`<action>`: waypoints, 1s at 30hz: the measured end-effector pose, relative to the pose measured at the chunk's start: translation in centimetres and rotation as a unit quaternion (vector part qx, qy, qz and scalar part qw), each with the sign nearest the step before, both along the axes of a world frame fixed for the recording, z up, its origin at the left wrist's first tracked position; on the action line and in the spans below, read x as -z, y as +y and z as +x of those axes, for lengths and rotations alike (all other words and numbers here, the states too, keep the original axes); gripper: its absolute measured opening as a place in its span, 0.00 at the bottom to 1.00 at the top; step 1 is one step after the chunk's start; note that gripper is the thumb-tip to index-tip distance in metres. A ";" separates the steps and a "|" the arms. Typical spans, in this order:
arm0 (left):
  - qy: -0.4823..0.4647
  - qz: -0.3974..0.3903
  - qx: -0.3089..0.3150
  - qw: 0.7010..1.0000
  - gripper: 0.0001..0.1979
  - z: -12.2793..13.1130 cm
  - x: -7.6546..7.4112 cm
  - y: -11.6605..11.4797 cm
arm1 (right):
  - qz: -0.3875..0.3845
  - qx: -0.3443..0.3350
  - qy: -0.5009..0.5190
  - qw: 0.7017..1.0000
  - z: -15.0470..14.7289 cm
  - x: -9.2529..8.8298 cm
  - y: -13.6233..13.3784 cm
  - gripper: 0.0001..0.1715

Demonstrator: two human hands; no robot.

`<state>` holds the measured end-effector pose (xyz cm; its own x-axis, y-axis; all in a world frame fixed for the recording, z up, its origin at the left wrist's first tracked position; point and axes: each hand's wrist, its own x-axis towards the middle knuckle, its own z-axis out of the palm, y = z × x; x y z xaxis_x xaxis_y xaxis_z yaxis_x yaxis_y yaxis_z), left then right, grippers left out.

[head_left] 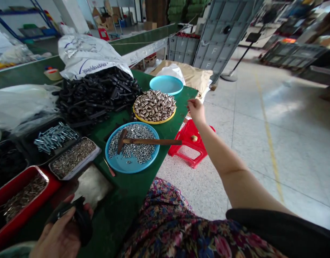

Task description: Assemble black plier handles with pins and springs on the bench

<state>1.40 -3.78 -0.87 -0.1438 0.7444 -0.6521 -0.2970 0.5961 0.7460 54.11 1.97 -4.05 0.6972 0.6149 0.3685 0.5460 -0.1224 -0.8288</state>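
Observation:
My left hand is at the bottom left, its fingers wrapped round a black plastic part over the green table's near edge. My right arm stretches out to the right of the table; my right hand hovers by the table's right edge, fingers curled together, close to the yellow dish of metal springs. What the curled fingers hold, if anything, is too small to make out. A wooden-handled hammer lies across the blue plate of small nuts.
A pile of black parts spills from a white sack. Trays of screws, small metal pieces and a red bin line the left. An empty blue bowl stands behind the springs. A red stool sits on the floor.

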 end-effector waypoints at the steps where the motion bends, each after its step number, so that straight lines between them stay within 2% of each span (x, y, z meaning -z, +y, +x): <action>1: -0.003 -0.010 -0.002 1.000 0.13 0.0 0.1 0.0 | 0.009 0.038 0.028 0.999 1.9 0.7 -1.5 0.15; 3: 0.000 -0.023 -0.002 1.000 0.14 0.5 0.1 0.0 | 0.015 0.089 0.058 0.994 4.9 2.1 -4.2 0.16; 5: 0.006 -0.012 0.002 1.000 0.15 1.5 -0.2 -0.3 | 0.011 0.110 0.067 0.992 6.4 3.5 -6.0 0.16; 7: 0.014 0.030 0.004 0.999 0.16 3.0 -0.8 -0.9 | 0.008 0.111 0.070 0.991 6.5 4.5 -6.8 0.16; 9: 0.027 0.083 -0.002 0.996 0.17 4.3 -1.3 -1.5 | 0.005 0.089 0.064 0.994 5.5 4.8 -6.3 0.16; 12: 0.033 0.123 -0.016 0.992 0.22 5.3 -1.8 -2.2 | 0.001 -0.004 0.047 0.999 1.9 3.9 -3.5 0.14; 15: 0.002 0.140 -0.020 0.990 0.28 5.0 -2.1 -2.6 | -0.017 -0.168 -0.017 0.986 -3.7 1.3 0.8 0.13; 17: -0.023 0.150 -0.028 0.988 0.31 4.5 -2.4 -2.7 | -0.053 -0.294 -0.125 0.946 -7.8 -0.9 4.1 0.13; 19: -0.030 0.154 -0.044 0.987 0.32 4.0 -2.8 -2.9 | -0.117 -0.366 -0.245 0.890 -11.5 -2.9 7.3 0.14; 21: -0.011 0.160 -0.060 0.985 0.32 3.3 -3.3 -3.0 | -0.178 -0.364 -0.313 0.859 -13.8 -4.3 10.3 0.13; 24: 0.027 0.174 -0.065 0.982 0.35 1.7 -3.6 -3.2 | -0.231 -0.304 -0.345 0.857 -14.3 -5.1 13.3 0.14; 27: 0.021 0.182 -0.058 0.981 0.40 0.1 -3.3 -3.2 | -0.276 -0.252 -0.366 0.852 -12.9 -4.7 14.2 0.16; 30: -0.022 0.166 -0.050 0.985 0.39 -0.6 -2.7 -3.0 | -0.317 -0.240 -0.382 0.834 -12.2 -3.7 14.0 0.16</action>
